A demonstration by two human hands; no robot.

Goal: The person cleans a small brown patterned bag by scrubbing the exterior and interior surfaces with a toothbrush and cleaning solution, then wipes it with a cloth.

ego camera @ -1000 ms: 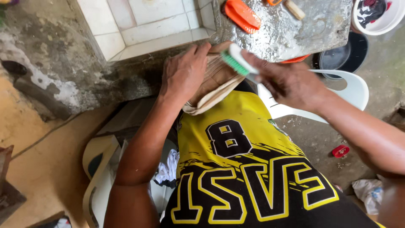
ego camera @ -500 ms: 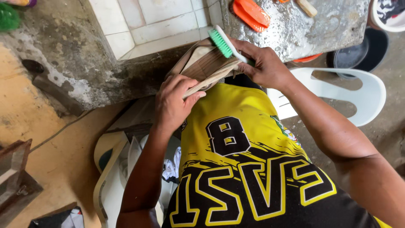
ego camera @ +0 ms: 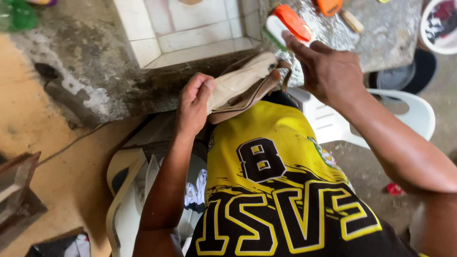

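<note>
My left hand (ego camera: 193, 102) grips a beige bag (ego camera: 240, 85) with brown trim and a strap, holding it against the edge of the concrete counter (ego camera: 376, 33) just above my yellow and black jersey. My right hand (ego camera: 328, 71) reaches up over the counter's edge. Its fingertips are on a white scrub brush (ego camera: 275, 27) with green bristles. That brush sits right beside an orange brush (ego camera: 296, 21) lying on the counter.
A white tiled basin (ego camera: 190, 28) is set into the rough concrete at the top. A second orange brush (ego camera: 328, 5) lies farther back. A white plastic chair (ego camera: 404, 116), a dark bucket (ego camera: 409, 76) and a white bowl of cloth (ego camera: 440, 24) stand at the right. A white tub with laundry (ego camera: 128, 190) is at lower left.
My right hand has lifted the white brush off the bag and carried it up to the counter beside the orange brush. My left hand has shifted its grip on the bag.
</note>
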